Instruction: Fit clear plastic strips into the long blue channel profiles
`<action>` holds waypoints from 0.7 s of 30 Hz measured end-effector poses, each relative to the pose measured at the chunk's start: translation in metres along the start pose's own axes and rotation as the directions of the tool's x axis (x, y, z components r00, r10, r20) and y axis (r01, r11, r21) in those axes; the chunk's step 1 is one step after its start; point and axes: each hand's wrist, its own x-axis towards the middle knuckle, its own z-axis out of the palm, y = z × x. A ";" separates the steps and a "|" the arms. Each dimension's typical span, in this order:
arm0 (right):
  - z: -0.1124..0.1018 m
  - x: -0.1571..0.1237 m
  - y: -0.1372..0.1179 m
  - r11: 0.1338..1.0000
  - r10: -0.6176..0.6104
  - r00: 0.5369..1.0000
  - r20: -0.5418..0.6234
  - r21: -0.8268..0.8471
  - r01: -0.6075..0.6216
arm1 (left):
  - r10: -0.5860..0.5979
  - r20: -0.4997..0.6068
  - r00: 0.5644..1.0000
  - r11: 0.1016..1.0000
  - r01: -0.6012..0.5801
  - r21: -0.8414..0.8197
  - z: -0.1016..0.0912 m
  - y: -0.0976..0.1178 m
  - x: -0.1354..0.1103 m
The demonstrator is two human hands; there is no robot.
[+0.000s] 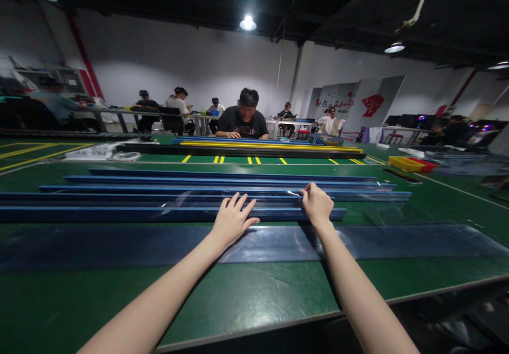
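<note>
Several long blue strips (119, 213) lie side by side across the green table (246, 295). My left hand (234, 219) rests flat on the nearest strip with its fingers spread. My right hand (316, 203) is closed in a pinch on the edge of a thin clear film (238, 199) that covers the strips. A wide sheet of clear film (377, 240) lies on the table in front of the strips, under my wrists.
A person in a dark shirt sits across the table (243, 121) behind more blue and yellow strips (270, 145). A yellow tray (405, 163) and a red tray stand at the right. Other people sit at tables further back. The table's front edge (358, 309) is near me.
</note>
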 end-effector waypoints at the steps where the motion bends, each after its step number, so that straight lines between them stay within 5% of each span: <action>1: 0.000 0.000 0.000 1.000 0.008 1.000 -0.007 0.001 -0.008 | -0.026 0.006 1.000 1.000 0.026 0.014 0.000 0.001 0.000; 6: 0.004 0.001 0.002 0.999 0.012 0.999 -0.032 -0.032 -0.013 | -0.174 0.060 0.983 0.981 0.168 0.095 -0.003 0.003 0.000; 21: 0.000 -0.001 0.000 0.999 -0.046 0.999 -0.009 0.019 0.046 | -0.254 0.117 0.960 0.965 0.244 0.092 -0.013 -0.001 0.004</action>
